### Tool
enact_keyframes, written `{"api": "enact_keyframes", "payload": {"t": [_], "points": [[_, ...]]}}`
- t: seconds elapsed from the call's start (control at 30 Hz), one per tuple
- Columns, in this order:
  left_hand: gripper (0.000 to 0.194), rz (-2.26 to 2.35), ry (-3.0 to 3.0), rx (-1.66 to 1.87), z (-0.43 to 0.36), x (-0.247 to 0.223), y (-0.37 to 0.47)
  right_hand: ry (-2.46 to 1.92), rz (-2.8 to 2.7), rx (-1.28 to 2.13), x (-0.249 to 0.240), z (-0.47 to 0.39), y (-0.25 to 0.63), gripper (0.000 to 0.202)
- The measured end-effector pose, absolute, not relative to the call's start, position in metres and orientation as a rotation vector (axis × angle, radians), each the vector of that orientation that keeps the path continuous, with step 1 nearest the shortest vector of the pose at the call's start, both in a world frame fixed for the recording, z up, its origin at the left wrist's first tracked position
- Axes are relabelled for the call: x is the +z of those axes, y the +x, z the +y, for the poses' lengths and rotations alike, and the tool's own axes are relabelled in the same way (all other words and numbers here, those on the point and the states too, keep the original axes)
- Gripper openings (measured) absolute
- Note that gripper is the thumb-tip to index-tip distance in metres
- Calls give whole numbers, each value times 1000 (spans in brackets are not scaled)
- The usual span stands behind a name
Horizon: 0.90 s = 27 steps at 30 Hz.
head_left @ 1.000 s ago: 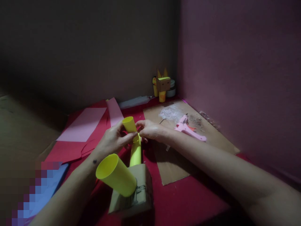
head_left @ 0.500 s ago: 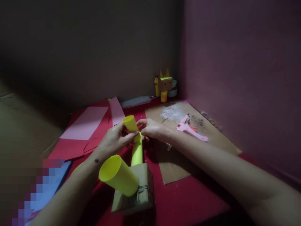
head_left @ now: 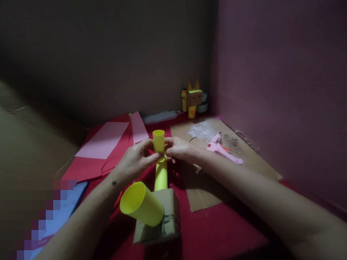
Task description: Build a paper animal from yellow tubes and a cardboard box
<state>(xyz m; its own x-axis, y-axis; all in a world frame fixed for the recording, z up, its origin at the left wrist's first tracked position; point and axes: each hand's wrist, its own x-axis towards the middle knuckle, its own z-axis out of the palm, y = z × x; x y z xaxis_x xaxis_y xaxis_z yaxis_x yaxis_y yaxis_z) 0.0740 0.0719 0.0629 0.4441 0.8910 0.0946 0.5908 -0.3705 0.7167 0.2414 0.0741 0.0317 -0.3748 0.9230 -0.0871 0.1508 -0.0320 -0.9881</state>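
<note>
Short yellow tube is pinched, axis upright, by left hand; right hand curled alongside, hold unclear.

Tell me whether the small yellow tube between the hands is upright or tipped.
Upright: the small yellow tube has near-vertical sides, rim uppermost.

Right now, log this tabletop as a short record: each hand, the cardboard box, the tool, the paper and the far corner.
Left hand: the left hand holds the small upright yellow tube, thumb in front
Right hand: the right hand is at that tube's right side; fingertip contact unclear
Box: the cardboard box bears a wide, tilted yellow tube
Tool: pink glue gun lying on a flat cardboard sheet
Paper: pink sheet over red sheets
Far corner: box-headed figure with pointed ears
</note>
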Motion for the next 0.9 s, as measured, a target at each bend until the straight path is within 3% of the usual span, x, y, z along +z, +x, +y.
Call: {"api": "enact_keyframes", "payload": {"t": [0.9], "points": [[30, 1209, 2070, 760, 70, 51, 73, -1054, -1718, 1472, 31, 72, 247, 46]]}}
